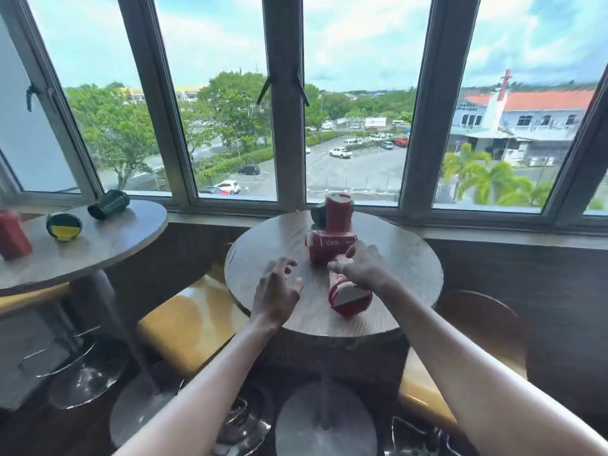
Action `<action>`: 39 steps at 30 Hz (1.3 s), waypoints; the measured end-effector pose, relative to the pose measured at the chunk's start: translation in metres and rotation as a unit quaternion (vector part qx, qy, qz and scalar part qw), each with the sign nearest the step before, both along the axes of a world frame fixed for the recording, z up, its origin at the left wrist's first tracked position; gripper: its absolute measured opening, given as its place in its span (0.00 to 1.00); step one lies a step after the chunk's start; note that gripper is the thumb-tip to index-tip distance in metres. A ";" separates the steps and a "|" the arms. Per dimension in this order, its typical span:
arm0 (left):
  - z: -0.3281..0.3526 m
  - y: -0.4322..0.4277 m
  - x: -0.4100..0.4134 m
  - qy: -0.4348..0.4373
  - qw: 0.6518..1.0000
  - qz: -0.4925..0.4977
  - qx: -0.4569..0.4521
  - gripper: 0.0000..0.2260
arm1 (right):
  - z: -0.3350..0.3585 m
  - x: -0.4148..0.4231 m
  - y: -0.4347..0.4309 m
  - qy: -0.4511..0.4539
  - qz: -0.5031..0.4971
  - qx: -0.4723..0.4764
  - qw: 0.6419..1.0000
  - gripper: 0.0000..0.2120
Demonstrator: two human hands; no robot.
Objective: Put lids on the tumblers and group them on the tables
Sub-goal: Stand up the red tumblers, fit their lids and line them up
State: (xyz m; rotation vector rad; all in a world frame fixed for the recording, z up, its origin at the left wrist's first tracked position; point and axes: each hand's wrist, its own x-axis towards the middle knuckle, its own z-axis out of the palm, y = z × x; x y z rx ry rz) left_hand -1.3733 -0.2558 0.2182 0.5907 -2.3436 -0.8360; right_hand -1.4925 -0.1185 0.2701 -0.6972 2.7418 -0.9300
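Note:
On the round table [408, 258] in front of me a red tumbler [348, 296] lies on its side, its lidded end toward me. My right hand [362, 264] hovers just over its far end, fingers spread. My left hand [276, 287] floats open above the table to the tumbler's left. Behind lie a red tumbler [330, 248] on its side and an upright red tumbler [339, 213] with a lid. A dark green tumbler [317, 213] peeks out behind them. On the left table [108, 245] are a red tumbler [11, 233], a green tumbler end-on [63, 226] and a dark green tumbler [108, 204] lying down.
Yellow stools [194, 320] stand under and between the tables, another stool [424, 399] at the right. Chrome table bases [325, 422] sit on the dark floor. A window sill [493, 230] and large windows run right behind both tables.

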 end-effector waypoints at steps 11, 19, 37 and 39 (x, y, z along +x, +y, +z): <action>-0.012 -0.099 -0.117 -0.052 0.983 -0.150 0.087 0.34 | -0.007 -0.038 -0.055 -0.116 -0.045 0.241 0.962 0.41; -0.046 -0.106 -0.153 -0.032 0.967 -0.215 0.130 0.46 | -0.023 -0.034 -0.049 -0.130 -0.036 0.247 0.960 0.59; -0.043 -0.113 -0.134 0.048 0.979 -0.160 0.117 0.41 | -0.017 -0.046 -0.042 -0.070 -0.118 0.020 0.990 0.38; -0.036 -0.117 -0.135 0.062 0.980 -0.156 0.108 0.39 | -0.008 -0.047 -0.045 -0.048 -0.138 0.007 0.989 0.34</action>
